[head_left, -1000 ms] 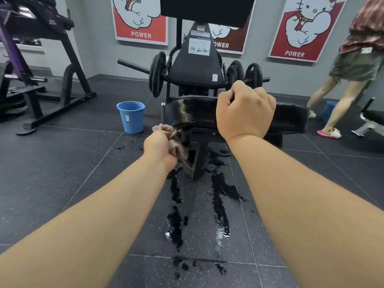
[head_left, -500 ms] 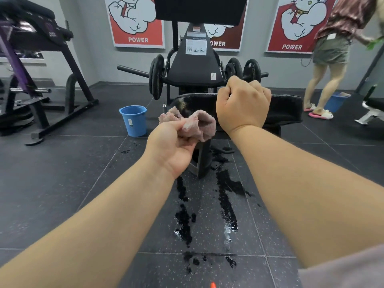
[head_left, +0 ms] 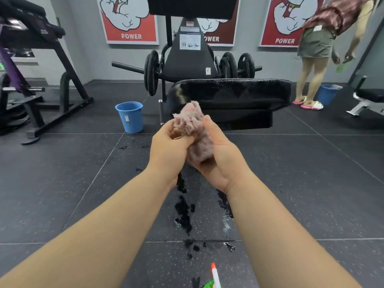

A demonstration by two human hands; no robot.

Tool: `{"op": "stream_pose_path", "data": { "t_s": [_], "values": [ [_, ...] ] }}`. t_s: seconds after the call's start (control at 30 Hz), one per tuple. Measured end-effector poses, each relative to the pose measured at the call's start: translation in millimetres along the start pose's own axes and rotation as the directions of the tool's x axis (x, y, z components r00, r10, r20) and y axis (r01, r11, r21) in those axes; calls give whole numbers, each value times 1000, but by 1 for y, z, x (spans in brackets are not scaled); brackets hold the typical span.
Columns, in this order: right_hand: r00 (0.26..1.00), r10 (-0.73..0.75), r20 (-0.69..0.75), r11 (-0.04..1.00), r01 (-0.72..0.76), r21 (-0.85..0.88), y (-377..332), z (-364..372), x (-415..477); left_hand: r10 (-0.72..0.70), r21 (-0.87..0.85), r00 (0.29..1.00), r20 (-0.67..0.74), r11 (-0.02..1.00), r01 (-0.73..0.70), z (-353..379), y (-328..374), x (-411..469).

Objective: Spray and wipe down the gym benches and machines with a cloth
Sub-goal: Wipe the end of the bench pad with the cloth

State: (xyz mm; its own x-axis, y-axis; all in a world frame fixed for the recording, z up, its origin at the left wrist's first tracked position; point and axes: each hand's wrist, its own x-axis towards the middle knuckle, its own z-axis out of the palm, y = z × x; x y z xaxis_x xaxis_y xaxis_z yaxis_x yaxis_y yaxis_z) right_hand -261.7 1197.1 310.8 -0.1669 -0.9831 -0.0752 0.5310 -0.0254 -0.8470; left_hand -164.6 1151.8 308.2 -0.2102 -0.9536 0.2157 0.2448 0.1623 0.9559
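Cloth [head_left: 192, 121] bunched between both hands, just in front of the wet black pad [head_left: 230, 91], apart from it. Left hand [head_left: 168, 149] grip pinches its upper part; right hand [head_left: 221, 163] cups it, thumb pressed against it. Judged step: regathering cloth between passes. Next: clean face back onto pad.

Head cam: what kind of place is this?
A gym, almost surely: stacked weight plates, a black padded bench, and POWER muscle posters.
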Motion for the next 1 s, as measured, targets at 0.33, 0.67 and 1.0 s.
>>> {"op": "stream_pose_path", "data": {
  "t_s": [0.33,0.67,1.0],
  "values": [
    [996,32,-79,999,-30,24,-14,-39,-15,-241,28,966,88,970,240,-21,-4,1],
    [970,234,-66,960,-241,-139,-12,-53,-24,-432,171,843,321,902,397,-30,14,-1],
    [996,-47,-75,947,21,-322,-19,-56,-25,-212,660,889,406,741,-125,-25,7,-12]
  ]
}}
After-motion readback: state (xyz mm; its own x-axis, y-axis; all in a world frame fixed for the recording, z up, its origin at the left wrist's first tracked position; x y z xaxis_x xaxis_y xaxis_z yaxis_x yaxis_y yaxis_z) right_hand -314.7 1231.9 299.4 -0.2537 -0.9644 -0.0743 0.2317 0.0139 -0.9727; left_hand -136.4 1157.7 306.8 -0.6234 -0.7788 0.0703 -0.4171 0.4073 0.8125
